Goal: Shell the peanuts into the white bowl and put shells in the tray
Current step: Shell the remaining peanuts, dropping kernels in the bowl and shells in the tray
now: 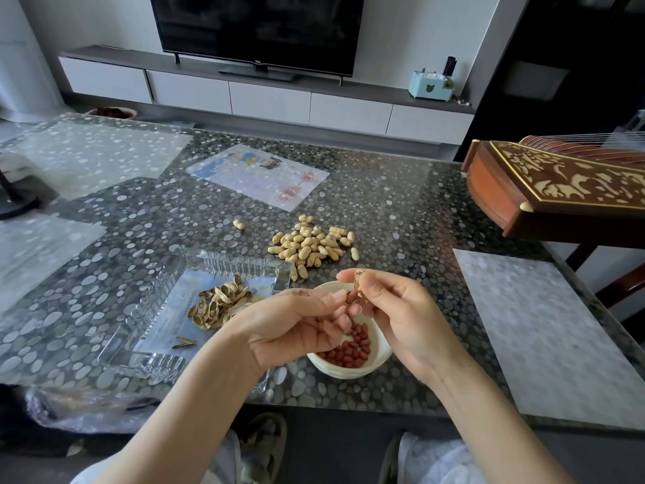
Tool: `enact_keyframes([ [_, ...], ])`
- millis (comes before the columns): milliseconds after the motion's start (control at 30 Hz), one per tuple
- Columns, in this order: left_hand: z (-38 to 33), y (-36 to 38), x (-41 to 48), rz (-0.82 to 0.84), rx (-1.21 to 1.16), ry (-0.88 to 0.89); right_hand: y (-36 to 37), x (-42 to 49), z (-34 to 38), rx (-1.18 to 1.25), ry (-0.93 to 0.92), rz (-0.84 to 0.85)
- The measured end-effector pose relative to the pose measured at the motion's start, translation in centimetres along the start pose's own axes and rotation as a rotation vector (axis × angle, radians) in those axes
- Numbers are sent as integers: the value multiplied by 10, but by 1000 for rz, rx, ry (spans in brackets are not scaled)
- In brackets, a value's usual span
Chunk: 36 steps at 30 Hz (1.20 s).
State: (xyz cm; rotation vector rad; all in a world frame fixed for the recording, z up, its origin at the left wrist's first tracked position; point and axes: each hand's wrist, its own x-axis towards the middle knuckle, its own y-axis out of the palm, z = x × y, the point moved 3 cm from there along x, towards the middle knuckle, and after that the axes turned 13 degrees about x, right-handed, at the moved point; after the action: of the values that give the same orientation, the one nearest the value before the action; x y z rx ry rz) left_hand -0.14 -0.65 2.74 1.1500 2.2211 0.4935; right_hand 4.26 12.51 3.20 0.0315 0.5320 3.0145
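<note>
Pebble-patterned table point(401, 211) fills the view, with a TV point(256, 29) behind. Both hands are above the bowl point(349, 372), which holds red kernels point(352, 347). Thumb and forefinger of the right hand point(401, 309) pinch a split peanut point(358, 278); the left hand point(300, 326), fingers curled, pinches its lower end. Just left of the bowl, the tray point(139, 365) holds shells point(220, 303). Beyond the bowl lies a heap of peanuts point(310, 248).

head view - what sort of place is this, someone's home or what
Probably a home living room: a flat-screen TV stands on a low white media cabinet, and a carved wooden string instrument sits beside the pebble-patterned table.
</note>
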Motion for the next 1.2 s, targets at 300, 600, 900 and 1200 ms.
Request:
enact_keyframes([
  [300, 1, -2, 2, -43, 142, 35, -10, 10, -8, 416, 194, -159],
  [600, -7, -8, 2, -682, 1369, 388, -29, 12, -1, 353, 105, -283],
  [900, -28, -56, -19, -984, 1410, 355, -17, 12, -1, -18, 9, -215],
  [1200, -41, -104, -47, -1176, 1426, 107, 68, 36, -26, -933, -192, 165],
])
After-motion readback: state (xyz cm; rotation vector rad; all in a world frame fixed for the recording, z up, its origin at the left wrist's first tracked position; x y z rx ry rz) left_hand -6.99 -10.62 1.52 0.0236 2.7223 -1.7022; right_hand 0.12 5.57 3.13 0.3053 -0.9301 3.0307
